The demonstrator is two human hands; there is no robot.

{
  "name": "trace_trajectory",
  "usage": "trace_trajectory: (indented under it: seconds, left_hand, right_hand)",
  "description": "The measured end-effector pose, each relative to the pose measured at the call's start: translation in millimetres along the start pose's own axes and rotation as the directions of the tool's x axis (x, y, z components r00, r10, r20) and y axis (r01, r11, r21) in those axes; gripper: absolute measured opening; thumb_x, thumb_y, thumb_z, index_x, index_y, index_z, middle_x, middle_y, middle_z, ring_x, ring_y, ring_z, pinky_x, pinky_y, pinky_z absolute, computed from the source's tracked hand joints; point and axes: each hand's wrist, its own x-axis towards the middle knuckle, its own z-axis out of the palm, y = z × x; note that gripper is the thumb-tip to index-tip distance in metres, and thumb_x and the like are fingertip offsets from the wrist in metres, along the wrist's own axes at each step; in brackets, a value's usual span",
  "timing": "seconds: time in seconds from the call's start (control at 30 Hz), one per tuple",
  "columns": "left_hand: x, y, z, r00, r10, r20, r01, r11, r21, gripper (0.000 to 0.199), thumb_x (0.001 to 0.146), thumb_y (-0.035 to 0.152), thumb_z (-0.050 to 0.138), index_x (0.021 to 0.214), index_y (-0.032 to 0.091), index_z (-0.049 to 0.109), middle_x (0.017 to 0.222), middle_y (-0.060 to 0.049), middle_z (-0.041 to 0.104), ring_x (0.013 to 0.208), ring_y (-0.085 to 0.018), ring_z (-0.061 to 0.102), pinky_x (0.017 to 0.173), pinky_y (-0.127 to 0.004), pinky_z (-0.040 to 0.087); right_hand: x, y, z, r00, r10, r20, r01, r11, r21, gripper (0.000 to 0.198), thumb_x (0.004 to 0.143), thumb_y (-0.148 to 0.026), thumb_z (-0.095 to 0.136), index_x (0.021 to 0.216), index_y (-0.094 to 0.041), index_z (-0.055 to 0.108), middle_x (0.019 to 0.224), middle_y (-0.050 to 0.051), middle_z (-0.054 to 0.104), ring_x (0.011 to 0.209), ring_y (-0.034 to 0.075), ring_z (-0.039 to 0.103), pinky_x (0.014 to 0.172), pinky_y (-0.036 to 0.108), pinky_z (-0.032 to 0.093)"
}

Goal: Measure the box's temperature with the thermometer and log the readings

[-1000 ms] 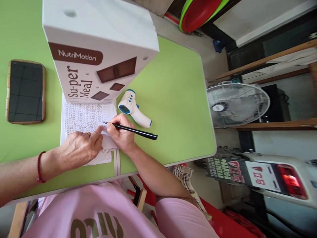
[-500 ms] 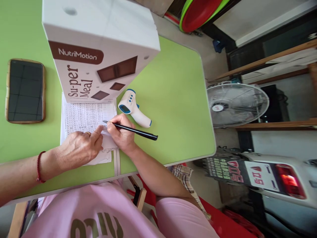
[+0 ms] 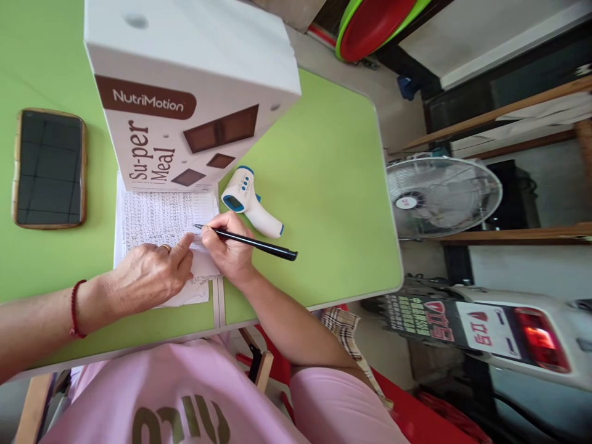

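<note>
My right hand (image 3: 229, 246) grips a black pen (image 3: 259, 243), its tip resting on a white sheet of paper (image 3: 161, 219) covered in dense handwriting. My left hand (image 3: 150, 271) lies flat on the lower part of that sheet, index finger stretched toward the pen tip; it wears a ring, and a red cord circles the wrist. The paper lies on a green table (image 3: 324, 185), its far edge tucked under a white NutriMotion box (image 3: 185, 92).
A white and blue infrared thermometer (image 3: 247, 200) lies just right of the paper. A dark phone (image 3: 49, 168) rests at the left. Off the table's right edge stand a fan (image 3: 441, 194), wooden shelves and a parked scooter (image 3: 509, 327).
The pen tip and both hands stay on the paper almost unmoved; the view has shifted slightly to the right.
</note>
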Motion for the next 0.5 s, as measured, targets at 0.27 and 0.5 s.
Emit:
trace_trajectory:
  seconds: [0.27, 0.5]
  left_hand:
    - [-1, 0, 4, 1.0, -0.004, 0.013, 0.003, 1.0, 0.027, 0.018, 0.095, 0.021, 0.052, 0.082, 0.011, 0.061, 0.115, -0.016, 0.07, 0.041, -0.013, 0.056, 0.033, -0.031, 0.04]
    - [4, -24, -9, 0.898, -0.24, -0.369, 0.12, 0.94, -0.319, 0.008, 0.097, 0.021, 0.056, 0.097, 0.018, 0.048, 0.09, -0.005, 0.06, 0.076, -0.016, 0.063, 0.061, -0.029, 0.053]
  right_hand:
    - [4, -2, -9, 0.993, -0.082, -0.085, 0.076, 0.995, -0.069, 0.004, 0.091, -0.027, 0.055, 0.09, -0.023, 0.057, 0.075, -0.002, 0.062, 0.064, 0.013, 0.058, 0.062, 0.029, 0.051]
    - [8, 8, -15, 0.926, -0.376, 0.023, 0.372, 0.902, -0.219, 0.019, 0.093, -0.015, 0.055, 0.108, -0.023, 0.062, 0.093, 0.006, 0.067, 0.086, 0.018, 0.065, 0.075, 0.035, 0.057]
